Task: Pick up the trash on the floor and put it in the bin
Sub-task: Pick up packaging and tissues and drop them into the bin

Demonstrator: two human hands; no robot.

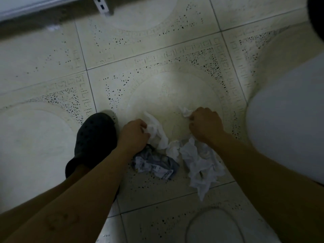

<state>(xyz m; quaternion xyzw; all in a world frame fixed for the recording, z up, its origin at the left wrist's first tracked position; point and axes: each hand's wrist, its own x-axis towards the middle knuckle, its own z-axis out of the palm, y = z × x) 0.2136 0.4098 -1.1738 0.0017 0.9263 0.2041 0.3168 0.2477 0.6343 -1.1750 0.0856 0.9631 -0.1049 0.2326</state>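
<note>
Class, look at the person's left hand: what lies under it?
The left hand grips crumpled white paper. Below its wrist lies a grey printed wrapper. The wrist covers part of the wrapper, so what lies beneath there cannot be seen.

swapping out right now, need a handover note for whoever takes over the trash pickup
Left hand: grip on white crumpled paper, down at the tiles.
Right hand: pinches a white scrap; a crumpled white sheet lies under its wrist.
Grey printed wrapper lies loose on the tiles between the arms.
Done: two grips. Left: lift everything, bin it; no bin clearly visible.
</note>
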